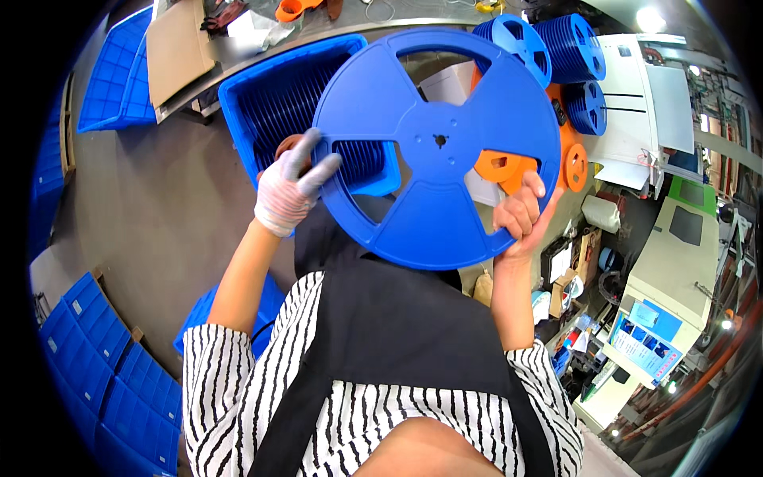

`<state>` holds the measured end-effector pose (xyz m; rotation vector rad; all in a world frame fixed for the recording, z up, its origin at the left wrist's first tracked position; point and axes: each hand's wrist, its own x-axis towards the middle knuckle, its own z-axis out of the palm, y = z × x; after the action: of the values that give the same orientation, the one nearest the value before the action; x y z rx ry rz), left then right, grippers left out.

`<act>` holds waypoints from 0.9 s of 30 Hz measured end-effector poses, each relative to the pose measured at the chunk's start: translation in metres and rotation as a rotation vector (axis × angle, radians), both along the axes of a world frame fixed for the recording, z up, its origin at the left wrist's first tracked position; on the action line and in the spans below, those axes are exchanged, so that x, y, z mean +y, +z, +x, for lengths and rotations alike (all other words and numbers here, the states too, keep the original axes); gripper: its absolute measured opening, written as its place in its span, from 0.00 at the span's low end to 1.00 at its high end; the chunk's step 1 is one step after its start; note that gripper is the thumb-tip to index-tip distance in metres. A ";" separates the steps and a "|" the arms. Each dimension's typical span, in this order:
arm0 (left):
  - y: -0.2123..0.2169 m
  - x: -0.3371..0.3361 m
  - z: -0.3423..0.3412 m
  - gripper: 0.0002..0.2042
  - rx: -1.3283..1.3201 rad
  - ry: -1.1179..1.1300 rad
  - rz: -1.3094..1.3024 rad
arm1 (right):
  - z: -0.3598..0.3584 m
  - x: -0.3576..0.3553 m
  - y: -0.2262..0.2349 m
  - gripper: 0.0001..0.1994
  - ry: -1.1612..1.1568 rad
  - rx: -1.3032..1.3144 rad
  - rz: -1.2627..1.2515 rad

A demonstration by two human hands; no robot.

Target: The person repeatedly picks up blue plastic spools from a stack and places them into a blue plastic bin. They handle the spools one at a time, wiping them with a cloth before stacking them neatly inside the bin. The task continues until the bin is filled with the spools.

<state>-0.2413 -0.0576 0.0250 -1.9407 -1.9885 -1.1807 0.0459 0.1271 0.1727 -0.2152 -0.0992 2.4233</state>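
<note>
- Two hands are at the large blue reel [433,119], which is held up at 1 o'clock from the view's centre.
- The bare right hand [522,216] curls its fingers through a window and grasps the rim, between 4 and 5 on the reel's face.
- The gloved left hand [288,191] spreads its fingers over the rim at 9; whether they press on it I cannot tell.
- With so one-sided a hold, the reel could tip or slip if the right fingers loosened.
- Swung toward 11 o'clock, it might knock the blue crate [387,176] of upright reels behind it.
- Printing: I see none on the reel's face; small pale labels [77,306] mark crates between 8 and 9, and a blue-and-white sheet [648,338] at 4 o'clock bears text too small to read.
</note>
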 end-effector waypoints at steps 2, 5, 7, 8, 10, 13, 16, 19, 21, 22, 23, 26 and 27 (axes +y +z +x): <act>0.013 0.001 0.007 0.25 0.064 -0.070 -0.134 | -0.004 0.004 -0.002 0.22 0.027 0.013 -0.020; 0.028 0.007 0.010 0.22 0.110 -0.050 -0.198 | -0.007 0.010 -0.003 0.22 0.049 0.020 -0.022; 0.026 0.005 0.008 0.21 0.146 -0.062 -0.226 | -0.011 0.011 -0.001 0.22 0.068 -0.011 -0.034; 0.021 0.003 0.007 0.20 0.131 -0.087 -0.247 | -0.013 0.014 -0.001 0.22 0.078 -0.024 -0.034; 0.013 0.001 0.007 0.18 0.107 -0.139 -0.282 | -0.014 0.019 -0.001 0.34 0.148 -0.158 0.103; -0.001 -0.002 0.015 0.13 -0.421 -0.221 -0.180 | -0.024 0.034 0.003 0.49 0.216 -0.588 0.590; -0.002 -0.017 0.026 0.08 -1.471 -0.297 -0.302 | -0.026 0.045 -0.011 0.48 0.227 -0.851 0.584; 0.012 -0.026 0.026 0.16 -1.920 -0.318 -0.359 | 0.002 0.048 -0.031 0.42 0.103 -0.903 0.469; 0.004 -0.038 0.024 0.17 -2.128 -0.253 -0.378 | 0.023 0.043 -0.051 0.39 0.034 -0.945 0.367; -0.002 -0.043 0.022 0.16 -2.203 -0.264 -0.341 | 0.032 0.042 -0.061 0.37 0.009 -0.942 0.317; -0.010 -0.048 0.023 0.16 -2.280 -0.283 -0.300 | 0.039 0.040 -0.067 0.35 -0.017 -0.943 0.271; -0.020 -0.058 0.018 0.13 -2.416 -0.311 -0.210 | 0.048 0.033 -0.083 0.32 -0.100 -1.072 0.156; -0.020 -0.059 0.017 0.13 -2.425 -0.305 -0.194 | 0.050 0.032 -0.087 0.31 -0.131 -1.086 0.131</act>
<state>-0.2245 -0.1165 0.0049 0.4130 -1.4895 -4.3857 0.0961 0.1595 0.0853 -1.3888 -0.6874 1.8993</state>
